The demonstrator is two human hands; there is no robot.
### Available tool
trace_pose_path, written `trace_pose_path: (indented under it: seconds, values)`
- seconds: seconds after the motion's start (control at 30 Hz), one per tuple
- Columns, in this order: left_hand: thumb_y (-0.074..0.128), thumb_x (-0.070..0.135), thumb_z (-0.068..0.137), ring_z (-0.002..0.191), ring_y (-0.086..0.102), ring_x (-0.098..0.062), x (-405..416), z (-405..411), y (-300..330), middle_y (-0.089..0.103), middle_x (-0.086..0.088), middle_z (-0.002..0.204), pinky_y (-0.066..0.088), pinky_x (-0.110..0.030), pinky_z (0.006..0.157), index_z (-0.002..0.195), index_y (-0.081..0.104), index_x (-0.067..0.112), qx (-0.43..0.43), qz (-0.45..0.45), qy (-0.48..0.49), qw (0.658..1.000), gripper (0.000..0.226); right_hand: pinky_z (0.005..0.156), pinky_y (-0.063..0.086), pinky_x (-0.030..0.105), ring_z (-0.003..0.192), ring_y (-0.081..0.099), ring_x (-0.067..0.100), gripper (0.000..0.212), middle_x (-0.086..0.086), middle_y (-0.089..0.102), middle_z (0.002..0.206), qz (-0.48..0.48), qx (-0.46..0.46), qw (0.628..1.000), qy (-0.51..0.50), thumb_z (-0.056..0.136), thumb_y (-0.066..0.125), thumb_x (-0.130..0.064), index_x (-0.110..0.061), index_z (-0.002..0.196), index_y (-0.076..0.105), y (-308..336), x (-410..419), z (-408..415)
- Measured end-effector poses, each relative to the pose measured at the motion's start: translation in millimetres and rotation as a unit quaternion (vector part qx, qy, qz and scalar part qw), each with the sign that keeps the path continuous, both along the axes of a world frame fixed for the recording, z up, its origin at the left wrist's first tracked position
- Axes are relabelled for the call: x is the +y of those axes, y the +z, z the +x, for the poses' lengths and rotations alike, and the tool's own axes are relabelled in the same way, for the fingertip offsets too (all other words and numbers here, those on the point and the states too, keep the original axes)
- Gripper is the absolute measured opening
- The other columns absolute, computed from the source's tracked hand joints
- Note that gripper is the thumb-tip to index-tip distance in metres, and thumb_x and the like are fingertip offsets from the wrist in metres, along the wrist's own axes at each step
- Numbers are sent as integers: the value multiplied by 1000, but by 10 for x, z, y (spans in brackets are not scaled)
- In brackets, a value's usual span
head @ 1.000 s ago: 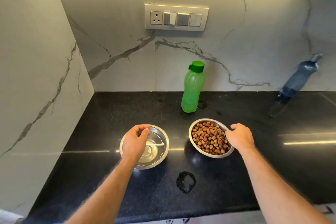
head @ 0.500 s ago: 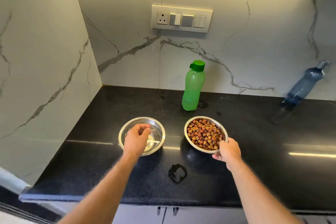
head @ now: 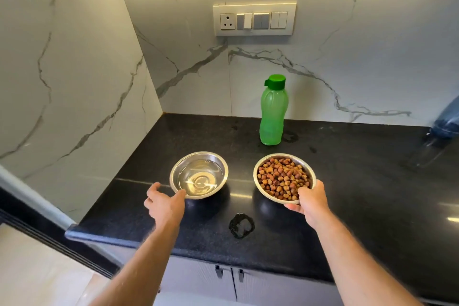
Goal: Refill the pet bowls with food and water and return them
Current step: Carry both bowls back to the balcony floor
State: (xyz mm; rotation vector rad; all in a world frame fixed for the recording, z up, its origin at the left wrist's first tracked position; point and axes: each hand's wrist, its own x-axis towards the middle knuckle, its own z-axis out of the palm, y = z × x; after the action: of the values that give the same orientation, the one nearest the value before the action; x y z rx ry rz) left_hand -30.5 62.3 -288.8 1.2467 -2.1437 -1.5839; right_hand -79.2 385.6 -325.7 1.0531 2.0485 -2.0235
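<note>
While the right hand (head: 311,200) grips the near rim of the food bowl (head: 284,177), thumb over the rim and fingers curled beneath it, the left hand (head: 165,202) is spread with relaxed fingers and touches the near-left rim of the water bowl (head: 198,174) with its thumb; it has hold of nothing. Both bowls are steel and sit side by side but apart, toward the front edge of the black worktop (head: 372,194). The food bowl is full of brown kibble (head: 283,180) and appears slightly tilted toward the person; whether its base is clear of the worktop cannot be told. The water bowl holds clear water and lies nearer the left wall. A small wet patch (head: 241,225) lies on the worktop between the two forearms, close to the front edge. A green bottle (head: 273,112) with its cap on stands upright near the back edge, behind the food bowl. A blue bottle (head: 445,122) is partly cut off at the right edge. A switch panel (head: 254,19) is mounted on the marble back wall.
</note>
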Motion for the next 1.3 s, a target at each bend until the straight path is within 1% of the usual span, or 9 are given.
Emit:
trace_pose_path:
  seconds: [0.07,0.17,0.27,0.33,0.53,0.7,0.9,0.97,1.3]
  values:
    - [74,17,90,96,58,-24,-3,0,14,44,-14,137,54,-38,80,149,28,24,3,139,19,990,75,49,61,34,102,68,35,47,13,56,133,2,-7,1000,15,101,51,3,-23,140,46,14,-28,-1]
    - [65,26,97,91,67,-30,-9,-24,-13,59,-15,113,60,-43,73,154,18,31,23,301,18,953,74,51,61,35,101,67,32,49,12,55,133,-1,-7,1000,20,101,53,2,-25,142,45,6,-87,7]
    - [54,46,99,86,74,-34,-42,-72,-79,67,-19,103,62,-45,65,155,8,43,13,290,-48,956,72,48,60,33,101,66,31,50,11,55,132,-5,7,1000,11,102,54,2,-25,143,45,-31,-128,41]
    - [50,51,99,83,75,-34,-54,-104,-119,68,-19,105,62,-45,63,151,19,42,15,287,-81,954,61,47,60,33,97,66,29,50,10,55,130,-6,17,1000,7,102,54,1,-25,143,45,-38,-131,62]
    - [53,24,103,107,64,-30,-91,-205,-237,58,-9,124,62,-42,66,132,45,30,59,300,-93,947,30,45,58,31,92,63,26,50,9,54,127,-15,14,1000,11,101,53,4,-25,142,47,-5,-142,42]
    - [48,2,98,88,73,-30,-86,-279,-280,64,-5,111,61,-38,59,125,46,36,46,260,-99,959,43,51,61,35,99,62,26,50,6,55,127,-38,20,999,7,102,50,3,-32,137,48,20,-132,70]
    - [46,14,103,71,77,-27,-162,-317,-289,70,-10,106,61,-38,57,126,42,36,27,241,-120,963,32,55,63,38,103,60,26,52,4,52,128,-69,22,997,11,102,49,3,-40,131,49,26,-120,95]
    - [45,22,105,70,77,-25,-181,-327,-289,69,-8,104,60,-38,57,125,41,38,34,237,-123,963,25,56,63,38,104,60,27,53,4,52,129,-75,23,997,14,102,49,4,-40,131,49,29,-112,98]
    - [40,7,103,89,73,-25,-242,-344,-302,61,-4,112,58,-30,52,125,37,33,21,188,-132,973,34,54,63,38,108,59,29,58,5,50,132,-71,22,997,2,100,50,7,-37,138,48,41,-138,103]
